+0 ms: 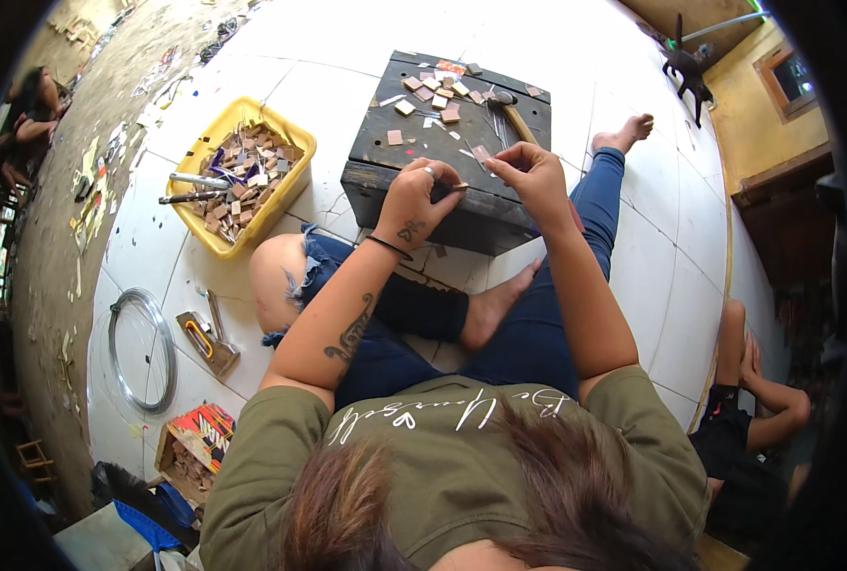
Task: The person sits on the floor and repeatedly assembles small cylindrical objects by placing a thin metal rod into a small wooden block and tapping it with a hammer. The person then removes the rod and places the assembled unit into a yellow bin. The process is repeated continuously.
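My left hand [412, 204] is closed over the near edge of a black wooden box [366, 179], with a small wooden tile [459, 187] pinched between thumb and forefinger. To its right, my right hand [537, 183] is closed in a pinch above the same box. Whatever lies in its fingertips is too small to make out. Just beyond those fingertips is a small clear strip [481, 153]. Several loose wooden tiles [450, 114] are scattered on the box top, and a hammer [515, 119] lies at its right, beside some thin wires or nails.
A yellow basin [301, 162] of small wooden blocks stands at the left, two metal-coloured tools [198, 180] across it. Nearer are a wire coil [165, 333], a yellow-and-black hand tool [200, 335] and a carton [200, 433]. A black cat [690, 68] and another person [761, 404] are at the right.
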`<action>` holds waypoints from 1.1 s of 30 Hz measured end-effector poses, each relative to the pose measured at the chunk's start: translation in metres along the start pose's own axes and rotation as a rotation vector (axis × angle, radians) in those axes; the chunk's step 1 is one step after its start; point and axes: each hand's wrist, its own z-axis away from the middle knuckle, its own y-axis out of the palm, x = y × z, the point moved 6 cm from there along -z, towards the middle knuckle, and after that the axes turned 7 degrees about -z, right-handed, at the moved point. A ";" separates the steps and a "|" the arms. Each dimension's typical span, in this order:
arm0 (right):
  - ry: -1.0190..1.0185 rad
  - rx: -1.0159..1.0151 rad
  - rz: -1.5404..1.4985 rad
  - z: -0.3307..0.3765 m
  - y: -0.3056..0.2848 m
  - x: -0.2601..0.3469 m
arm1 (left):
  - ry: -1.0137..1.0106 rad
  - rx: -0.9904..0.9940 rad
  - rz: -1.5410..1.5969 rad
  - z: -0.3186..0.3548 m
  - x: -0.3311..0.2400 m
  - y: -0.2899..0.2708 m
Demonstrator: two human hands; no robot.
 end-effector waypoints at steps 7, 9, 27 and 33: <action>-0.162 0.050 -0.053 0.009 0.025 0.007 | -0.006 0.008 -0.017 -0.001 0.003 0.000; -0.217 0.046 0.064 0.012 0.028 0.011 | -0.029 0.016 0.011 -0.001 0.005 0.002; -0.321 0.068 0.277 0.020 0.034 0.030 | -0.048 0.034 -0.002 -0.002 0.007 0.002; -0.311 0.074 0.264 0.019 0.033 0.028 | -0.060 0.018 0.054 -0.002 0.006 0.003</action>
